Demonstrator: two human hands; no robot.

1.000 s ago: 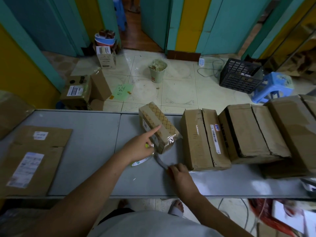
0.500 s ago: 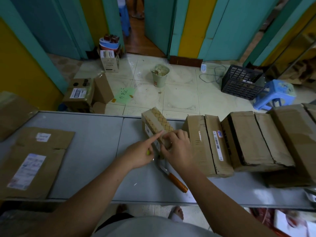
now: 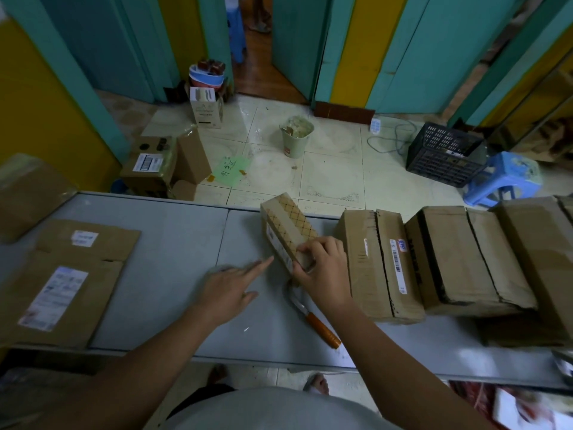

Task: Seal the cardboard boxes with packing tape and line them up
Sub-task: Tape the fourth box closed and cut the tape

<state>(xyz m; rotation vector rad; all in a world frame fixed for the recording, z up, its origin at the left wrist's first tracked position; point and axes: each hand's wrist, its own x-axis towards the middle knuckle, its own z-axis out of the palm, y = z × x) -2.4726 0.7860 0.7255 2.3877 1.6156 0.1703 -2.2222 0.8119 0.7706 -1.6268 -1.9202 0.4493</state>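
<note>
Box [image 3: 288,231] end hidden, apparently under right hand [image 3: 322,274]

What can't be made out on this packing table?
Head view:
Near end of the small lattice-patterned cardboard box: covered by the fingers of the right hand.
The orange-handled knife: blade tip behind that hand.
Print on the white label of the flat brown carton: blurred.
The big brown cardboard box at far right: cut off by the frame.
</note>
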